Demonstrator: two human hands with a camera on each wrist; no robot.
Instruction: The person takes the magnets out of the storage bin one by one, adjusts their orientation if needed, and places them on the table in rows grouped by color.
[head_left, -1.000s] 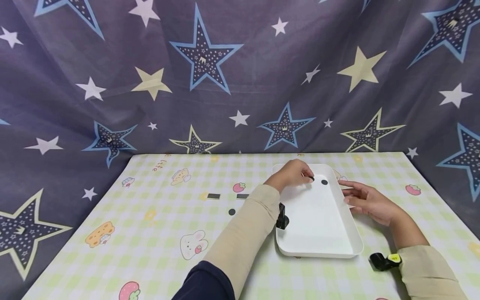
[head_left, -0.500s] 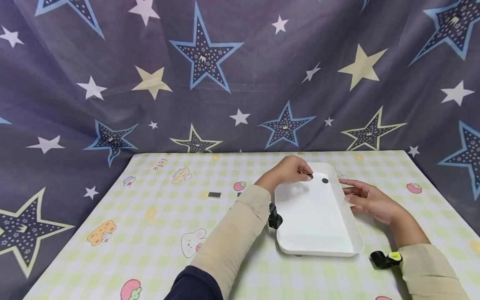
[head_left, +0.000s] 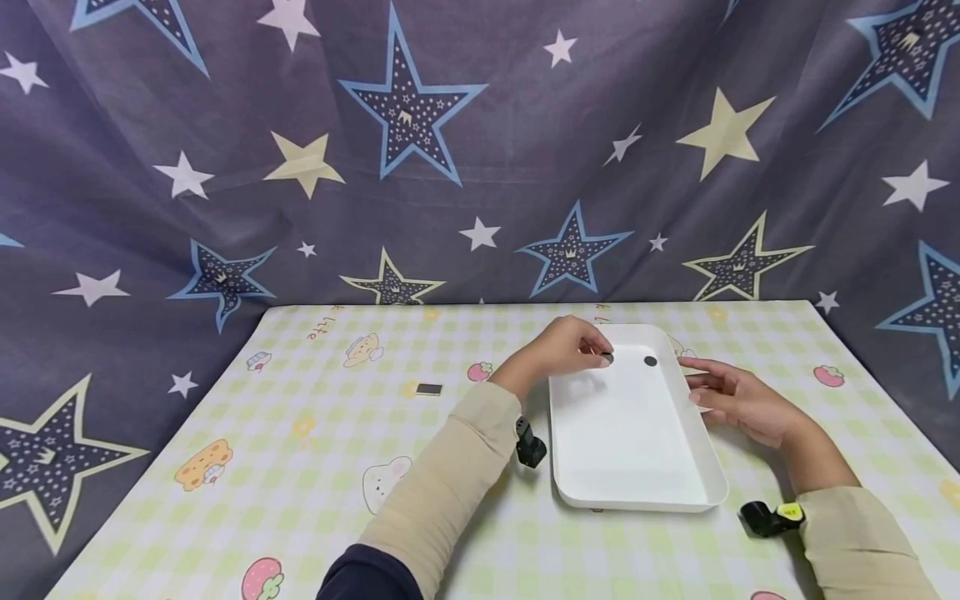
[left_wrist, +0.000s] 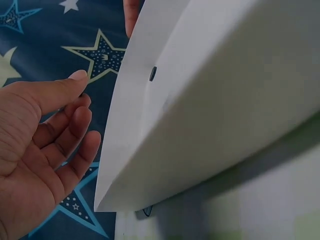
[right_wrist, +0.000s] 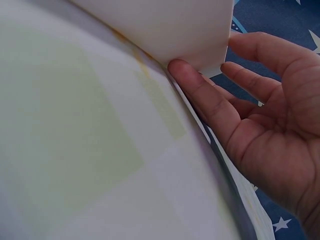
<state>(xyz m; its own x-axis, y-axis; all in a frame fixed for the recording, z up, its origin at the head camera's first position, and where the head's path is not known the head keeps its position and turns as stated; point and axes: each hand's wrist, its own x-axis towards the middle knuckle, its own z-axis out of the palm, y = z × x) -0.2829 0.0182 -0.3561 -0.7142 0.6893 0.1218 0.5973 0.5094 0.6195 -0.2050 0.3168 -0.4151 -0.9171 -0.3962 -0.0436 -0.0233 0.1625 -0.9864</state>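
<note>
My left hand (head_left: 564,348) is over the far left part of a white rectangular tray (head_left: 637,442). Between its thumb and index finger it pinches a small black disc (head_left: 608,357), partly hidden by the fingers. Another black disc (head_left: 650,362) lies inside the tray near its far end; the left wrist view shows that disc (left_wrist: 153,74) edge-on. My right hand (head_left: 742,404) rests against the outside of the tray's right wall, fingers extended. In the right wrist view, the thumb and fingertips of the right hand (right_wrist: 265,95) touch the tray wall (right_wrist: 185,30).
A small dark rectangular piece with a pale edge (head_left: 429,389) lies on the checked tablecloth (head_left: 315,492), left of the tray. A star-patterned curtain (head_left: 480,150) hangs behind the table. Wrist cameras sit on both sleeves, the left one (head_left: 530,444) just beside the tray.
My left hand has moved left with the disc, toward the tray's left wall. Its forearm now covers another rectangular piece and a disc on the cloth. The right hand stays put.
</note>
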